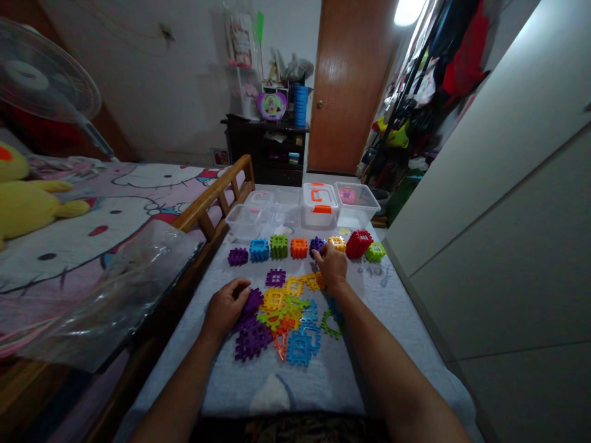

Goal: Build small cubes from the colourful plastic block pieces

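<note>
My right hand (pixel 332 266) reaches to a row of stacked plastic interlocking tiles, with its thumb and fingers closed at a dark purple tile stack (pixel 316 245). Its fingers partly cover that stack. Left of it in the row is an orange stack (pixel 299 248); to the right are a yellow stack (pixel 337 243) and a tall red stack (pixel 359 244). My left hand (pixel 226 306) rests beside loose purple tiles (pixel 253 340), its fingers loosely bent and thumb apart. A mixed heap holds yellow tiles (pixel 274 299), blue tiles (pixel 299 348) and a single purple tile (pixel 276 277).
Clear plastic boxes (pixel 244 220) and a white lidded box with orange clips (pixel 319 206) stand at the table's far end. A wooden bed rail (pixel 207 212) runs along the left, a pale cabinet (pixel 484 184) on the right. A plastic bag (pixel 124 295) lies over the rail.
</note>
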The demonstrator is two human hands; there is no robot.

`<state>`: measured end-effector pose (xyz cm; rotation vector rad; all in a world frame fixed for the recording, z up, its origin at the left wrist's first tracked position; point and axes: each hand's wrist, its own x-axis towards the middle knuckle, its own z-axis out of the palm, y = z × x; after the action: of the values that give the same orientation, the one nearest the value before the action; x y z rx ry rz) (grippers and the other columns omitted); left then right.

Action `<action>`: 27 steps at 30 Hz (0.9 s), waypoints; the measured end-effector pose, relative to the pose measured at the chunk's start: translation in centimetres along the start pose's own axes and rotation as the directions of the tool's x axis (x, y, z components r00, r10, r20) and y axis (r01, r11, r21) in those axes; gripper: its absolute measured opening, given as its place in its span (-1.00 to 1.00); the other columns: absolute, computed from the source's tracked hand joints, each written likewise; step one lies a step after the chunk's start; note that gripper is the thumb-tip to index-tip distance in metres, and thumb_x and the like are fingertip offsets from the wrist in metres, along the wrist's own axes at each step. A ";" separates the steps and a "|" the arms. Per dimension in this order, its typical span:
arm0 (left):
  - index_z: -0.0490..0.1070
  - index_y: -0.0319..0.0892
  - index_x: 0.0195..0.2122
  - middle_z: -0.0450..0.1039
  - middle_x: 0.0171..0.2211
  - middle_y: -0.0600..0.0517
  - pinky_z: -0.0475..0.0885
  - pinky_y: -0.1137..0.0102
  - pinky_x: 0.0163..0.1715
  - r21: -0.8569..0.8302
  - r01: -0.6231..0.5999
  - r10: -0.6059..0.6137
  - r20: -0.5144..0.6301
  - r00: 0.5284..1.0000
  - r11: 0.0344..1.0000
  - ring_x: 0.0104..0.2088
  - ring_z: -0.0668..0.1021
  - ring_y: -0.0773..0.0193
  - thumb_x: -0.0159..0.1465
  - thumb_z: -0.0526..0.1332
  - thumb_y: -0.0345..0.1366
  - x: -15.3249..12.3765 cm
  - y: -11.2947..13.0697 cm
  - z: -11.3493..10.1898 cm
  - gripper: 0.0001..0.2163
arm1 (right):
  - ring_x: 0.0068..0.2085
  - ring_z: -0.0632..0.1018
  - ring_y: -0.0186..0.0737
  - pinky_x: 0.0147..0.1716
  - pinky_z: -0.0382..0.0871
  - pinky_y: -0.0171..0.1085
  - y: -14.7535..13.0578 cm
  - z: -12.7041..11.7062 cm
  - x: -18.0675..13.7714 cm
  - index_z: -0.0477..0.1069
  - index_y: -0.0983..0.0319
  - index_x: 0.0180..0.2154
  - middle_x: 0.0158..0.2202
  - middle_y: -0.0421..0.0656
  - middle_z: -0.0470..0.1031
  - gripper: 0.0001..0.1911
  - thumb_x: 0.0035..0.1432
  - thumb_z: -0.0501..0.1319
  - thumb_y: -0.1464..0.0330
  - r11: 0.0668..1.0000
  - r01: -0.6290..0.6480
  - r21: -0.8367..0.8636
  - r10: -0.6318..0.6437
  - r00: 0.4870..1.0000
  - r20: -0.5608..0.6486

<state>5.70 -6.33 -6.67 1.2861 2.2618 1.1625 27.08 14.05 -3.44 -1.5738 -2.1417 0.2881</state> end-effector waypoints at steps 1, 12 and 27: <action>0.53 -0.10 -0.23 0.63 -0.25 -0.01 0.49 0.30 -0.12 -0.001 0.003 -0.003 0.000 1.000 1.000 -0.20 0.63 0.09 0.16 0.16 0.01 0.0 0.0 0.0 -0.66 | -0.34 0.55 -0.21 -0.41 0.15 -0.31 -0.1 0.0 0.0 0.48 0.19 -0.27 -0.37 -0.15 0.60 -0.75 0.26 0.24 0.13 1.000 0.001 -0.009 -0.001 1.000 0.011; 0.52 -0.10 -0.23 0.63 -0.25 -0.01 0.49 0.29 -0.10 -0.021 -0.006 0.006 -0.002 1.000 1.000 -0.22 0.63 0.10 0.17 0.16 0.01 -0.1 0.1 0.0 -0.67 | -0.33 0.56 -0.19 -0.41 0.17 -0.31 -0.2 0.1 -0.1 0.47 0.17 -0.25 -0.35 -0.12 0.59 -0.70 0.24 0.25 0.07 0.999 0.017 -0.045 -0.016 1.000 0.027; 0.52 -0.12 -0.22 0.62 -0.24 -0.02 0.49 0.29 -0.11 -0.027 -0.013 0.013 -0.004 1.000 1.000 -0.19 0.63 0.09 0.18 0.16 -0.02 -0.2 0.0 0.0 -0.68 | -0.52 0.41 -0.26 -0.45 0.19 -0.29 7.2 -4.3 -4.8 0.40 0.20 -0.44 -0.55 -0.19 0.43 -0.69 0.18 0.12 0.13 0.905 0.061 0.420 -0.005 0.991 -0.133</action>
<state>5.86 -6.46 -6.68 1.2909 2.2356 1.1967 36.34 11.41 -3.89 -1.2659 -1.8474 0.5817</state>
